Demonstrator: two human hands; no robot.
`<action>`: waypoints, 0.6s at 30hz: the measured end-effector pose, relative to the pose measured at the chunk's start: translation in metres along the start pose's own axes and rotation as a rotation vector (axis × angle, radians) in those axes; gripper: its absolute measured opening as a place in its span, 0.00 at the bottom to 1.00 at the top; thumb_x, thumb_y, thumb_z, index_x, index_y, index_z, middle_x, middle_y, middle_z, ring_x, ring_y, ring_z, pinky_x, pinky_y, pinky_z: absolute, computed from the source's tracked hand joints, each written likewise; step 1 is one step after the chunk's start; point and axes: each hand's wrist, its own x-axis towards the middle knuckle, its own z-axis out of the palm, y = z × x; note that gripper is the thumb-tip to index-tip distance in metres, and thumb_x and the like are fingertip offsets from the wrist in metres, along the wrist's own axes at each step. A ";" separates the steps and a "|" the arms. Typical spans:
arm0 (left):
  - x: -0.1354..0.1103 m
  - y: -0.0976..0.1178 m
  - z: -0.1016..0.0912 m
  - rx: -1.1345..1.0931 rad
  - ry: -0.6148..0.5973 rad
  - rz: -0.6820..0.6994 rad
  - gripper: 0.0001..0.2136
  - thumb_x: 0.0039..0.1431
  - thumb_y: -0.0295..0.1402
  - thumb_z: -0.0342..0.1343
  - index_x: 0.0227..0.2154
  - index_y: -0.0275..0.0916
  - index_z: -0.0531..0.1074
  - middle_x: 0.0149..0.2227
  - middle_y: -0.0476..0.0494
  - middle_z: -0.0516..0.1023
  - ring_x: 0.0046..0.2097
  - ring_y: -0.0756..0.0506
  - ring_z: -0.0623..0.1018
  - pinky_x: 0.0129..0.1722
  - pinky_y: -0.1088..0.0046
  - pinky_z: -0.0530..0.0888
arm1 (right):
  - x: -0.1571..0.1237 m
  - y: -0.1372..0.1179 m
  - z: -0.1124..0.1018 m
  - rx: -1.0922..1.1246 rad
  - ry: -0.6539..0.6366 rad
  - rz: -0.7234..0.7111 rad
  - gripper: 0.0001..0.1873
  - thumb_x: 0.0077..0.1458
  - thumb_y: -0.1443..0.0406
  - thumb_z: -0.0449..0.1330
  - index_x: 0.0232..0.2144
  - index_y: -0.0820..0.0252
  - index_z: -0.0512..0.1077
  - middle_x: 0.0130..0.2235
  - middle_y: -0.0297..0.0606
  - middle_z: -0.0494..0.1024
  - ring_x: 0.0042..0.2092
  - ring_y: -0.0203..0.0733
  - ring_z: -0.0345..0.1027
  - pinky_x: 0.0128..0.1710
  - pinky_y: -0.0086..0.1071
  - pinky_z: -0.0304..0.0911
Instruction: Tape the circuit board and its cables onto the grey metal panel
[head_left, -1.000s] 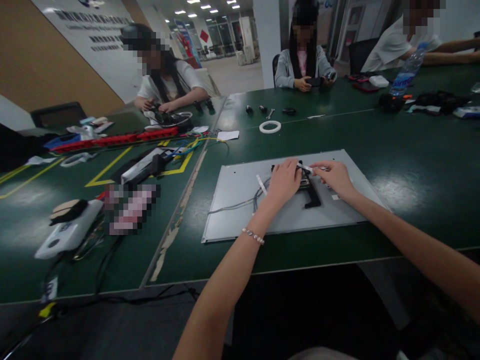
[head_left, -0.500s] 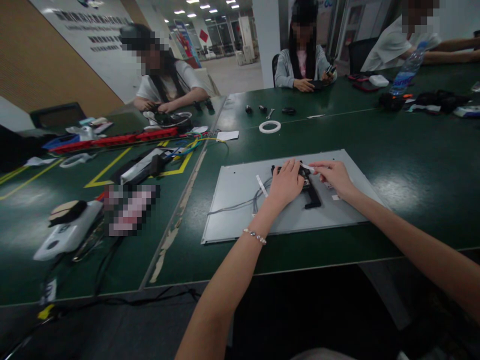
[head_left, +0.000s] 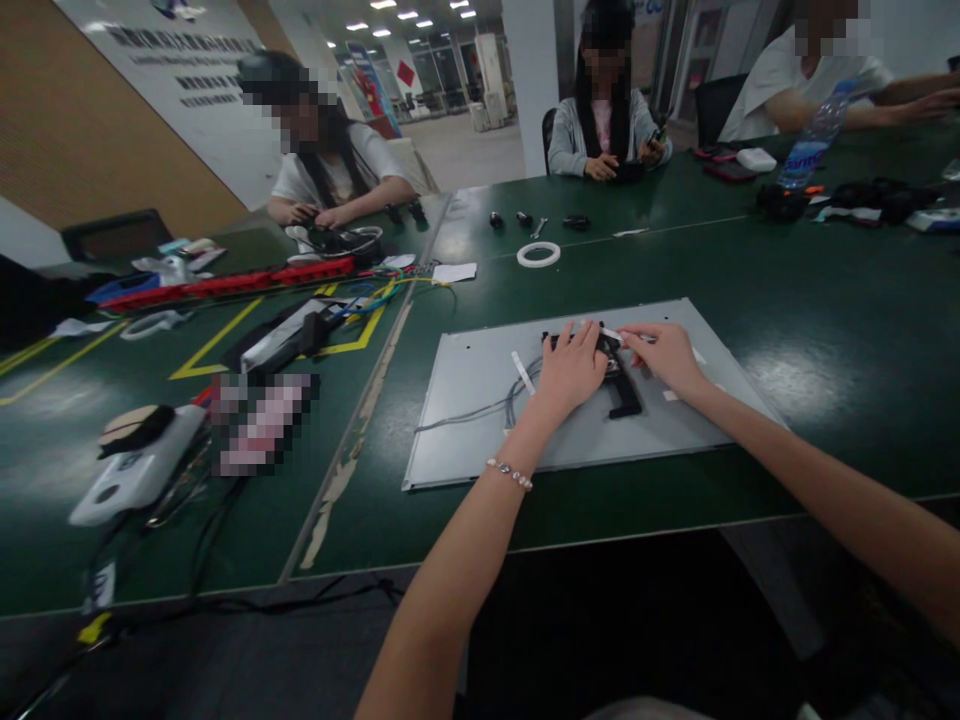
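Observation:
On a light grey panel (head_left: pixel 472 400) lies a black bracket-like part (head_left: pixel 625 398) with a long arm pointing toward me. My left hand (head_left: pixel 574 365) rests flat over it, fingers stretched out, hiding much of the part. Just to the right, my right hand (head_left: pixel 664 355) pinches the end of a short white strip (head_left: pixel 611 334) that reaches to the far edge of the black part. A grey cable (head_left: pixel 465 414) loops out from under my left hand across the panel. Another white strip (head_left: pixel 523 371) sticks up beside that loop.
Beyond the panel lie a roll of white tape (head_left: pixel 538 255), a wrench (head_left: pixel 539 228) and small black parts. Cables, a white device (head_left: pixel 142 465) and a red strip (head_left: pixel 240 278) occupy the left side. A water bottle (head_left: pixel 817 140) stands far right. Several people sit around the table.
My right hand has shifted very slightly to the left with the white strip pinched in it. My left hand stays pressed over the black part.

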 end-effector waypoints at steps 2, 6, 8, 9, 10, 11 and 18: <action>0.000 0.001 -0.001 0.025 -0.004 -0.015 0.25 0.65 0.34 0.36 0.64 0.36 0.54 0.67 0.42 0.55 0.67 0.39 0.53 0.63 0.47 0.54 | 0.002 0.001 0.001 0.161 0.027 0.060 0.20 0.52 0.59 0.61 0.43 0.68 0.77 0.33 0.41 0.76 0.24 0.30 0.66 0.24 0.22 0.63; 0.000 0.002 -0.002 0.082 -0.036 -0.045 0.26 0.65 0.36 0.35 0.65 0.34 0.52 0.68 0.42 0.53 0.68 0.41 0.51 0.65 0.51 0.54 | 0.003 -0.001 0.002 0.300 0.042 0.164 0.19 0.53 0.60 0.61 0.43 0.70 0.76 0.36 0.43 0.76 0.26 0.29 0.67 0.26 0.22 0.65; 0.000 0.002 -0.002 0.097 -0.047 -0.053 0.26 0.66 0.37 0.34 0.64 0.34 0.52 0.68 0.42 0.53 0.68 0.42 0.51 0.65 0.52 0.54 | 0.002 -0.002 0.003 0.231 -0.002 0.146 0.19 0.53 0.62 0.61 0.43 0.70 0.76 0.35 0.43 0.77 0.28 0.31 0.69 0.26 0.22 0.65; 0.000 0.002 -0.002 0.100 -0.047 -0.054 0.26 0.66 0.37 0.34 0.64 0.34 0.52 0.67 0.41 0.53 0.68 0.42 0.51 0.65 0.52 0.54 | 0.001 -0.003 0.003 0.172 -0.024 0.121 0.18 0.52 0.63 0.60 0.43 0.70 0.76 0.33 0.42 0.77 0.28 0.32 0.70 0.26 0.22 0.65; 0.000 0.002 -0.002 0.101 -0.044 -0.055 0.26 0.66 0.37 0.34 0.64 0.34 0.53 0.67 0.41 0.54 0.68 0.42 0.51 0.65 0.52 0.54 | 0.000 -0.004 0.002 0.103 -0.039 0.093 0.18 0.52 0.64 0.60 0.43 0.69 0.77 0.32 0.41 0.77 0.29 0.34 0.70 0.26 0.23 0.65; 0.000 0.002 -0.002 0.100 -0.041 -0.057 0.26 0.66 0.37 0.34 0.64 0.33 0.53 0.67 0.40 0.54 0.68 0.42 0.51 0.65 0.52 0.54 | -0.002 -0.004 0.002 0.032 -0.045 0.061 0.17 0.52 0.65 0.60 0.44 0.69 0.77 0.30 0.40 0.76 0.29 0.34 0.71 0.27 0.23 0.65; 0.000 0.002 -0.002 0.100 -0.029 -0.063 0.25 0.66 0.36 0.35 0.63 0.32 0.54 0.67 0.39 0.55 0.68 0.42 0.51 0.65 0.52 0.53 | 0.000 0.003 -0.009 -0.320 0.021 -0.198 0.15 0.56 0.64 0.58 0.42 0.64 0.78 0.30 0.37 0.77 0.30 0.36 0.71 0.37 0.28 0.64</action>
